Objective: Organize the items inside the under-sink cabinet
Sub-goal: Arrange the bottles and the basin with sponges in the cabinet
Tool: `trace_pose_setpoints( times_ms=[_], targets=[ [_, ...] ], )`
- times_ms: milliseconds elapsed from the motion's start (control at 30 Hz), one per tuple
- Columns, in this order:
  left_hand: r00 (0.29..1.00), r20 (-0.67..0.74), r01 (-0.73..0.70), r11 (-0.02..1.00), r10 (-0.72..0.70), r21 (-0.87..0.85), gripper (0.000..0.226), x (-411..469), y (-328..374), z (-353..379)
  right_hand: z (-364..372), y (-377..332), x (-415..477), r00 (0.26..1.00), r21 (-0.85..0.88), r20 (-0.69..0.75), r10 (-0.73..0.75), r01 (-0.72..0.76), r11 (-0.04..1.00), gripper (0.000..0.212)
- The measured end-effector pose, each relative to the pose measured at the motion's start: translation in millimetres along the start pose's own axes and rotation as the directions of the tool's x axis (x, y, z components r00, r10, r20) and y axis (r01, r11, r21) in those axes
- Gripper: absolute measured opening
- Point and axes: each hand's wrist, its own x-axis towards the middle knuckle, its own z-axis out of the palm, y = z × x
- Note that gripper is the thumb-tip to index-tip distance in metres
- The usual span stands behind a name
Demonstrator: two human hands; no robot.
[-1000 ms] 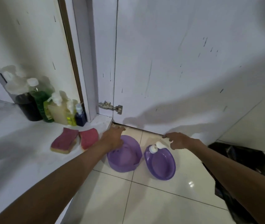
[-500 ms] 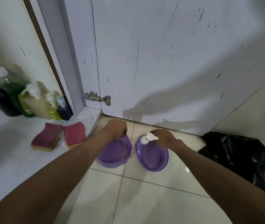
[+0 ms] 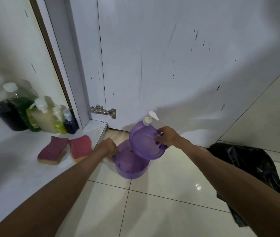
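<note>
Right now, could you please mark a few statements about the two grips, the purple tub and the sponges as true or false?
1. The right grip holds the purple lid tilted above the purple tub. True.
2. Two sponges lie side by side on the cabinet floor. True.
3. The left grip rests on a sponge. False: it holds the tub's rim.
4. The lid has no pump. False: a white pump stands on it.
5. The black bag lies inside the cabinet. False: it lies on the floor tiles, right of the tub.
</note>
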Motion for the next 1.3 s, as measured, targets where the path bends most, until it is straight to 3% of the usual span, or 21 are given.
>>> trace_pose_setpoints(
  times_ms=[233, 367, 433, 500, 633, 700, 933, 1300],
  targets=[
    [0.990, 0.100, 0.127, 0.958, -0.105, -0.257, 0.017, -22.0, 14.7, 2.7, 26.4, -17.7, -2.6, 1.000, -0.206, -0.008, 0.020, -0.021, 0.978, 0.021],
    [0.989, -0.122, 0.010, 0.879, -0.078, -0.476, 0.020, -13.7, 20.5, -0.3, 38.3, -16.1, -2.9, 0.998, -0.255, -0.054, 0.030, -0.043, 0.966, 0.021],
    [0.986, -0.165, -0.071, 0.851, -0.018, -0.520, 0.024, -11.9, 22.2, -1.0, 42.5, -16.1, -2.7, 0.998, -0.262, -0.053, 0.026, -0.039, 0.964, 0.022],
    [0.985, -0.158, -0.128, 0.884, 0.062, -0.449, 0.037, -12.5, 22.0, -0.2, 45.5, -16.6, -2.8, 0.998, -0.273, -0.048, 0.028, -0.040, 0.961, 0.021],
    [0.950, -0.242, -0.220, 0.973, 0.199, -0.063, 0.008, -10.6, 15.4, 5.9, 48.3, -15.6, -1.9, 0.997, -0.290, -0.062, 0.043, -0.059, 0.955, 0.021],
    [0.937, -0.264, -0.228, 0.973, 0.227, 0.027, 0.013, -13.7, 15.9, 9.5, 48.7, -14.7, -2.4, 0.997, -0.288, -0.060, 0.047, -0.063, 0.956, 0.019],
    [0.922, -0.298, -0.189, 0.960, 0.246, 0.208, 0.022, -15.2, 22.8, 14.8, 53.2, -13.1, -2.4, 0.996, -0.308, 0.002, 0.091, -0.086, 0.948, 0.008],
    [0.909, -0.300, -0.185, 0.926, 0.289, 0.330, 0.014, -12.3, 21.5, 23.5, 74.5, -0.1, -6.5, 0.998, -0.339, -0.062, 0.027, -0.047, 0.940, 0.025]
  ],
)
